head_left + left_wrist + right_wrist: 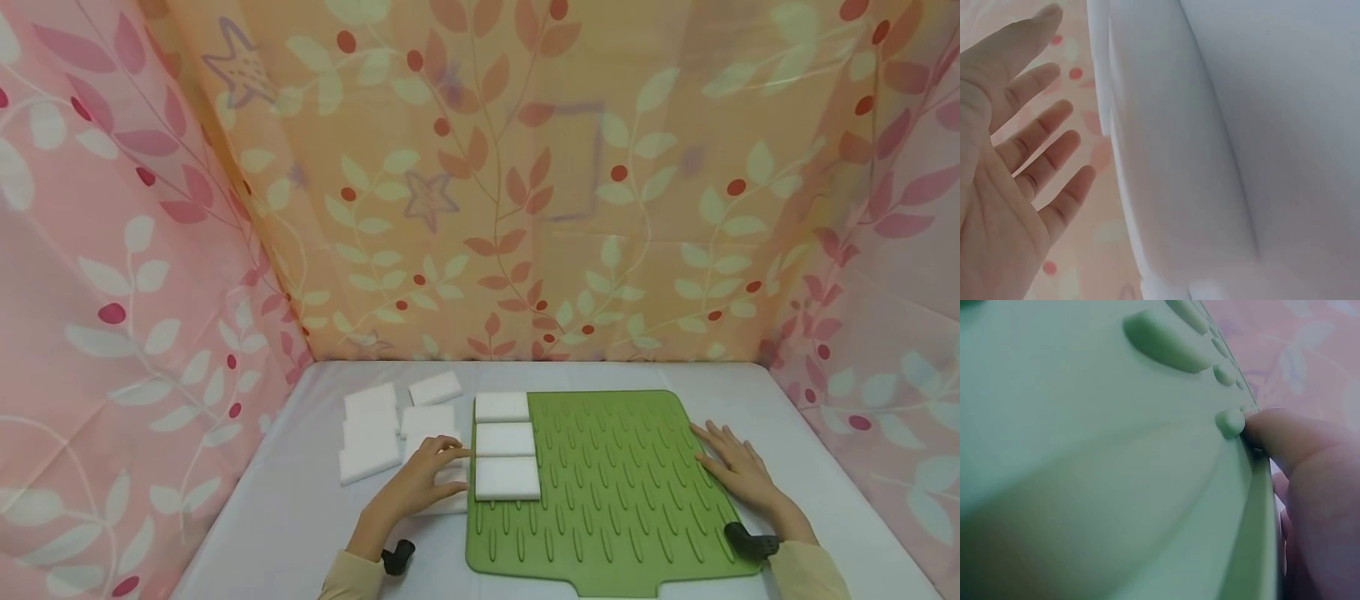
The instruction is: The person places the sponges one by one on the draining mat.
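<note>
A green ribbed mat [622, 500] lies on the table. Three white sponge-like blocks [507, 477] line its left side in a column. My left hand [425, 479] hovers at the mat's left edge, fingertips right beside these blocks. In the left wrist view its fingers [1047, 156] are spread and relaxed, with nothing between them; white blocks [1172, 162] fill the view beside them. At the mat's right edge rests my right hand [738, 468], fingers extended. The right wrist view has its thumb [1310, 437] touching the rim by a raised rib [1230, 423].
More white blocks [370, 412] are grouped on the white table [300, 500] left of the mat, some partly behind my left hand. Patterned cloth walls [480, 208] enclose the back and both sides. Dark wrist cameras [752, 542] sit on both wrists.
</note>
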`<action>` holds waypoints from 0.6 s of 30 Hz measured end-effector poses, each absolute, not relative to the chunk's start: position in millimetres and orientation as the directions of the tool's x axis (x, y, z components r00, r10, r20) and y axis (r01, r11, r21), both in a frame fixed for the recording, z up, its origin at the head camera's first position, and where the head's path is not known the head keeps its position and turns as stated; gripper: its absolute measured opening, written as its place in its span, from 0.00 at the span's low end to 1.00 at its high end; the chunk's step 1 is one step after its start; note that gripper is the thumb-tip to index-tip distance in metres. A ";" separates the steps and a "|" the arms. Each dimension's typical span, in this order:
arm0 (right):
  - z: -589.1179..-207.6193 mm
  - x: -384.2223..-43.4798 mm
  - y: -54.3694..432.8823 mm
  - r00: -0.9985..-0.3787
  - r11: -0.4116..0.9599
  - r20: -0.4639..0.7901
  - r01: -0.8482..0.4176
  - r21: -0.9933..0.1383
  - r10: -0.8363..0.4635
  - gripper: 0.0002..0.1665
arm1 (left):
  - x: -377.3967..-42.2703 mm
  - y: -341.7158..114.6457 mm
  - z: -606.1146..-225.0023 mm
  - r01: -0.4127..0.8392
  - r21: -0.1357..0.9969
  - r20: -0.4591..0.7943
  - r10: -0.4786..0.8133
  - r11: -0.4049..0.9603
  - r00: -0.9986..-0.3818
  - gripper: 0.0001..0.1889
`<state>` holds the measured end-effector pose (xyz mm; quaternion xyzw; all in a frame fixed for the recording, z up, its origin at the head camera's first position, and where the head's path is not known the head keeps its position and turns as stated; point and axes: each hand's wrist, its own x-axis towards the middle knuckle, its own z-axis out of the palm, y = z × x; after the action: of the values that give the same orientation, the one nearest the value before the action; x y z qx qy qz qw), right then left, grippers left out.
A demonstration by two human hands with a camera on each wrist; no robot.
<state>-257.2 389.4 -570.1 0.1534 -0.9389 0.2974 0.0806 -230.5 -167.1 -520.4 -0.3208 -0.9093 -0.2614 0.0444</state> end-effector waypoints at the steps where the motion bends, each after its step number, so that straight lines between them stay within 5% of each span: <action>1: -569.7 -257.3 389.6 -0.940 0.776 0.241 -0.336 -0.534 -0.241 0.32 | -230.2 -170.8 -520.4 0.605 0.449 0.258 0.553 0.657 -0.792 0.26; 18: -579.5 -259.7 393.0 -0.937 0.775 0.249 -0.342 -0.532 -0.243 0.33 | -223.5 -235.5 -520.7 0.429 0.549 0.272 0.332 0.717 -0.903 0.26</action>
<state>-259.7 393.0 -579.5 0.1560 -0.9383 0.2972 0.0833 -223.5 -235.5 -520.7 -0.2058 -0.9234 -0.3145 0.0773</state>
